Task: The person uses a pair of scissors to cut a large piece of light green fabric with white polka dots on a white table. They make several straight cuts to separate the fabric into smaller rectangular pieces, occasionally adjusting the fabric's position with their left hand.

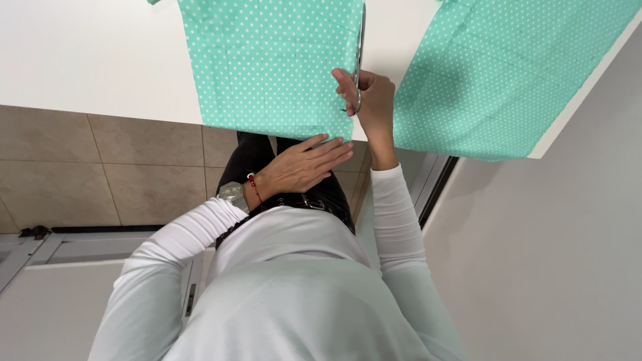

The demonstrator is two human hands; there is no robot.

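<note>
White tabletop [87, 60] fills the upper part of the view from the head camera, with beige floor tiles [134, 167] seen beyond its edge and a pale wall [555, 254] at one side. Two pieces of mint-green fabric with small white dots are spread on the table: a narrower piece [267, 67] that hangs a little over the table edge, and a wider piece [508, 73] that is laid just beside it, with a strip of bare tabletop between them. A pair of scissors [360, 53] is held by the right hand [368, 100], whose fingers are closed through the handle loops; the long metal blades are laid along the side edge of the narrower piece. Whether the blades are parted or closed cannot be told, since they are seen almost edge-on. The left hand [304, 166] is laid flat and open, palm down, with its fingertips pressed on the lower hem of the same narrower piece; nothing is gripped by it. A silver wristwatch [234, 195] and a thin red cord bracelet [253, 186] are worn on the left wrist. Long white sleeves [394, 220] and dark trousers with a belt [314, 200] are seen on the person.
</note>
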